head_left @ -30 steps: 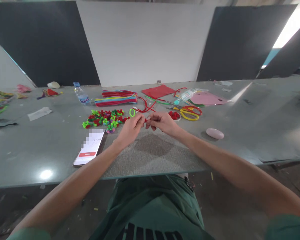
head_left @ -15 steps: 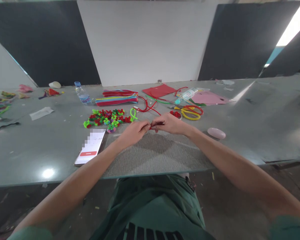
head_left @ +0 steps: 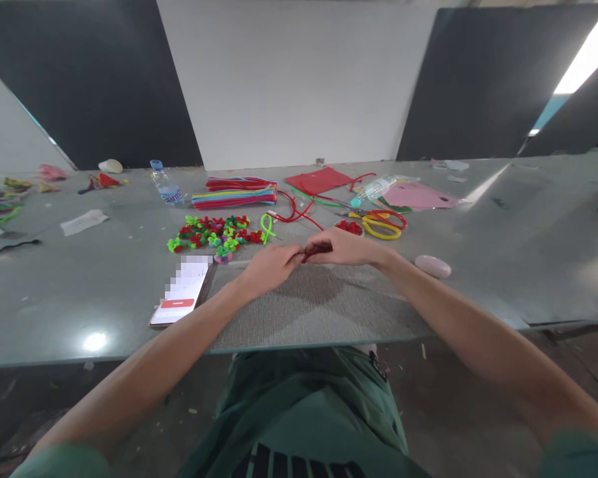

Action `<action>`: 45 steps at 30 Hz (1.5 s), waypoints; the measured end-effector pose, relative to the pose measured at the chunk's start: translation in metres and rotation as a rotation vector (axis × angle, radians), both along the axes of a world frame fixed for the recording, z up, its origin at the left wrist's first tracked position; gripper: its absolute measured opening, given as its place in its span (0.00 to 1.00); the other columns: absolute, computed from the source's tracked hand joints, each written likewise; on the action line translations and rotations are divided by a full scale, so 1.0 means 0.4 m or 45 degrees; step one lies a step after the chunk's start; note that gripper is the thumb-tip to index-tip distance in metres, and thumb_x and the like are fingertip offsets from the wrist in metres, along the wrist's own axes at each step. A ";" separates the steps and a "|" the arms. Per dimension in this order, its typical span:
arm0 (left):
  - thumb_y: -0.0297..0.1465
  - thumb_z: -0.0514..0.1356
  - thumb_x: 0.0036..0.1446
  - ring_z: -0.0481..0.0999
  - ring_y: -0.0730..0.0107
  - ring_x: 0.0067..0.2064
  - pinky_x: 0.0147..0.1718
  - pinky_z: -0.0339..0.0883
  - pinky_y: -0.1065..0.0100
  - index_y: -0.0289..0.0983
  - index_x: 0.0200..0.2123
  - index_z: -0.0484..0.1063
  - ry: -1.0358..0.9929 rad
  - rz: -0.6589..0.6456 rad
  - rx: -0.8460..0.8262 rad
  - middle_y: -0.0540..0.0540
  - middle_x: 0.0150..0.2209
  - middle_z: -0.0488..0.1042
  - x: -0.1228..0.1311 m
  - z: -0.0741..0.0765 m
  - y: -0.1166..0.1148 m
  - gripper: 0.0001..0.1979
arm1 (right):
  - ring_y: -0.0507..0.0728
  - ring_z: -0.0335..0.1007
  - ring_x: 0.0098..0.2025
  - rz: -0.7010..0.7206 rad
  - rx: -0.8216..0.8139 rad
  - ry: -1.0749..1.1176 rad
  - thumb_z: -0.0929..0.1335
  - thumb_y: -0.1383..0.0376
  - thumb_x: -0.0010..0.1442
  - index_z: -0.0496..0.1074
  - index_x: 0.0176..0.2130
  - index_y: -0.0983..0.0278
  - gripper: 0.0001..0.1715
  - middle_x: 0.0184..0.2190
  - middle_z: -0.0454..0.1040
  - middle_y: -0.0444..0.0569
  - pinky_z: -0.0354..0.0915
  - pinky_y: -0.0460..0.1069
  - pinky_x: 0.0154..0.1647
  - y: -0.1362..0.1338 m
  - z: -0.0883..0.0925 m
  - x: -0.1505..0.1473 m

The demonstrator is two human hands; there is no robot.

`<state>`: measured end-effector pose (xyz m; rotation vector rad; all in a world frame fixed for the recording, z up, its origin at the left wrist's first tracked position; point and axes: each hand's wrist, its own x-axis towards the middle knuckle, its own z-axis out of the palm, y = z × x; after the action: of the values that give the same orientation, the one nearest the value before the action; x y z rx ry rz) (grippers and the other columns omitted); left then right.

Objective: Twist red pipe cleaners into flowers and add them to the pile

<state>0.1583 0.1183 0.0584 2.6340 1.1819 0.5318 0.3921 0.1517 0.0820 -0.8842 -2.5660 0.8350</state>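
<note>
My left hand (head_left: pixel 275 267) and my right hand (head_left: pixel 346 247) meet over the grey mat (head_left: pixel 323 312), fingertips pinched close together. Between them shows a dark red pipe cleaner (head_left: pixel 319 248), mostly covered by the fingers. Both hands are closed on it. To the left of my left hand lies a heap of red and green pipe-cleaner flowers (head_left: pixel 214 234), with a looped bright green pipe cleaner (head_left: pixel 266 228) beside it. Just beyond my right hand sits a small round holder of red pieces (head_left: pixel 349 228), next to scissors with yellow and red handles (head_left: pixel 383 228).
A phone (head_left: pixel 182 291) lies left of the mat. Behind are bundled pipe cleaners (head_left: pixel 235 194), a red sheet (head_left: pixel 319 180), a pink sheet (head_left: pixel 418 195) and two plastic bottles, one upright (head_left: pixel 166 186), one lying (head_left: pixel 373 190). A pale pink oval object (head_left: pixel 432 266) rests at right.
My fingers have shifted slightly around the red pipe cleaner, and more of it shows under my right hand. The rest of the table looks the same, apart from a slight camera shift.
</note>
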 end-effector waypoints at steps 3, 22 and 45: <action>0.31 0.49 0.76 0.82 0.56 0.44 0.42 0.69 0.62 0.37 0.46 0.76 -0.027 0.036 0.006 0.41 0.43 0.82 -0.001 -0.003 0.003 0.15 | 0.52 0.63 0.31 -0.076 0.058 0.004 0.71 0.58 0.65 0.79 0.37 0.64 0.13 0.29 0.74 0.43 0.55 0.48 0.34 -0.009 0.003 -0.007; 0.31 0.59 0.73 0.80 0.59 0.42 0.38 0.65 0.65 0.39 0.46 0.77 -0.037 -0.036 0.137 0.45 0.42 0.82 -0.007 0.001 -0.001 0.07 | 0.53 0.64 0.32 -0.033 -0.032 -0.009 0.68 0.57 0.68 0.80 0.38 0.64 0.15 0.31 0.75 0.45 0.56 0.48 0.34 0.009 0.007 0.013; 0.30 0.62 0.70 0.79 0.63 0.34 0.34 0.62 0.67 0.37 0.35 0.80 -0.290 0.103 -0.020 0.46 0.32 0.83 -0.023 -0.001 0.023 0.09 | 0.55 0.66 0.33 -0.298 0.859 -0.183 0.62 0.66 0.71 0.76 0.38 0.63 0.14 0.35 0.78 0.51 0.44 0.52 0.31 -0.069 -0.036 -0.071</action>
<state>0.1492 0.1274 0.0580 2.4418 1.2185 0.8094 0.3638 0.1243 0.0674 -1.0018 -2.5160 -0.1716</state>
